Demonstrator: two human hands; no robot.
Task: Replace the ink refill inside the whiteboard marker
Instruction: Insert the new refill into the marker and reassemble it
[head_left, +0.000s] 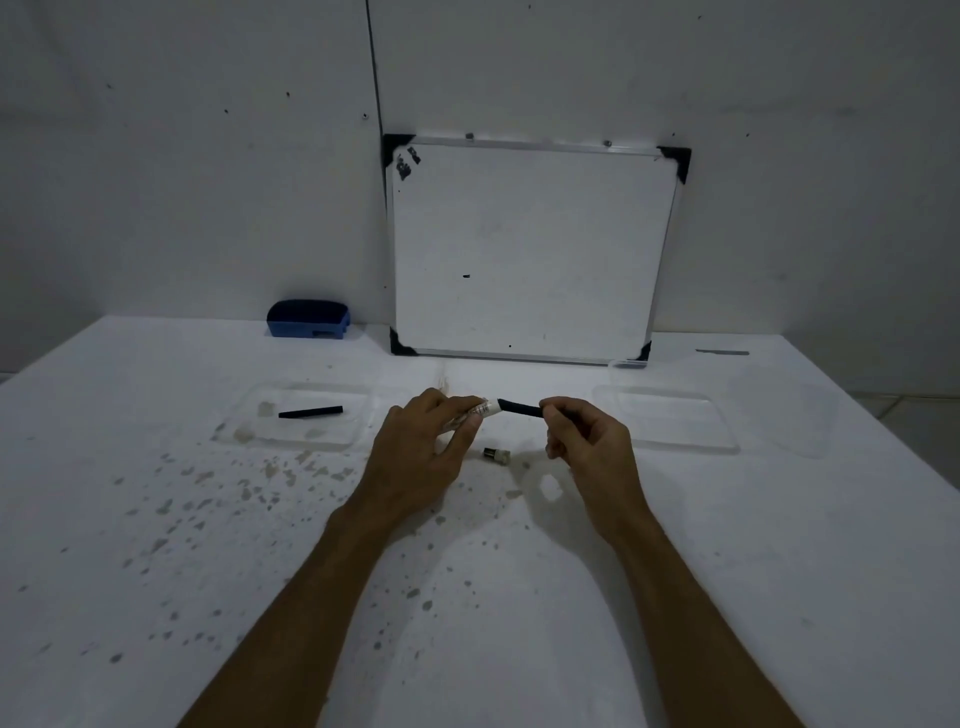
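Note:
My left hand grips the white marker barrel, held level above the table with its open end pointing right. A black ink refill sticks partly out of that open end, and my right hand pinches its right tip. Below the two hands, the marker's small end piece lies on the table. A second black refill lies inside a clear shallow tray to the left.
A second clear tray sits to the right. A whiteboard leans against the back wall, with a blue eraser to its left. The white table is speckled with stains.

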